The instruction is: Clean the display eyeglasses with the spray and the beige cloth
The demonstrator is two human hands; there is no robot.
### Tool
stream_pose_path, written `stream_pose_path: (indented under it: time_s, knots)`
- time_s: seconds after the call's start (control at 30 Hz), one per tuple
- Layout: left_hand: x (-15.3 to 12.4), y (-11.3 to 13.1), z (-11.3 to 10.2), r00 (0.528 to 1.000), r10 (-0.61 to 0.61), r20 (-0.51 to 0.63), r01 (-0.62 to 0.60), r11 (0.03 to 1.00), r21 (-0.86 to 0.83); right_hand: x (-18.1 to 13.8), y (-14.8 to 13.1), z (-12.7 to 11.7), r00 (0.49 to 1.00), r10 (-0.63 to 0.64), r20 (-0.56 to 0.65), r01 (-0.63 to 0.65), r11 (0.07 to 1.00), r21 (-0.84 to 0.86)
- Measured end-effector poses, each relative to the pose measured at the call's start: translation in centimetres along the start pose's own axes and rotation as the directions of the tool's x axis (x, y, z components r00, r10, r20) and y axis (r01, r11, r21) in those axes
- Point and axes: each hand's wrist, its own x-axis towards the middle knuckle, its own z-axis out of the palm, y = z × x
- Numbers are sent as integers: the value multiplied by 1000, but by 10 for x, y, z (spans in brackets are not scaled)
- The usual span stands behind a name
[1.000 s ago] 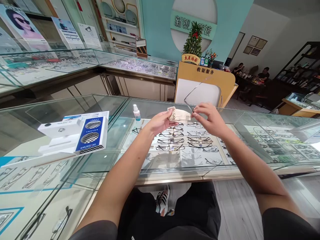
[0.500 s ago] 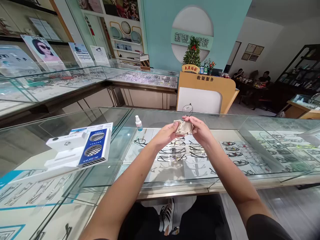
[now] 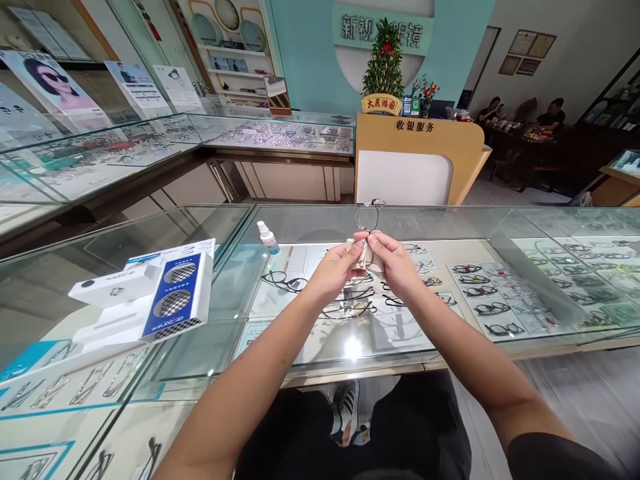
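A pair of thin-rimmed eyeglasses (image 3: 367,216) is raised over the glass counter, one round lens standing above my fingers. A pale cleaning cloth (image 3: 361,256) is bunched around the lower part, hiding the other lens. My left hand (image 3: 339,268) pinches the cloth from the left side. From the right, my right hand (image 3: 397,262) grips the glasses, thumb and fingers closed near the bridge and against the cloth. To the left, a small white spray bottle (image 3: 268,239) with a blue label stands on the glass.
Below my hands, the glass display case (image 3: 320,363) holds rows of eyeglass frames (image 3: 493,309). A white and blue display box (image 3: 173,297) stands on the left. Beyond are another showcase (image 3: 280,138) and a wooden cashier desk (image 3: 420,137) with a plant. Two people sit far right.
My hands have drawn closer together, and the cloth is now squeezed between them around the glasses. The raised lens has turned slightly. My view has tilted down a little.
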Motion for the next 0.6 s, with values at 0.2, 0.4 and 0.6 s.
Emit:
stream_pose_path:
  time_s: [0.2, 0.4, 0.6]
  knots:
    - [0, 2, 1, 999, -30, 25, 32, 998, -52, 1, 3, -1, 996, -78, 44, 81, 994, -73]
    - [0, 0, -3, 996, 76, 54, -77, 997, 25, 2, 3, -1, 994, -106, 42, 108, 993, -47]
    - [-2, -2, -1, 995, 90, 48, -94, 992, 82, 3, 5, 2, 997, -79, -4, 79, 995, 58]
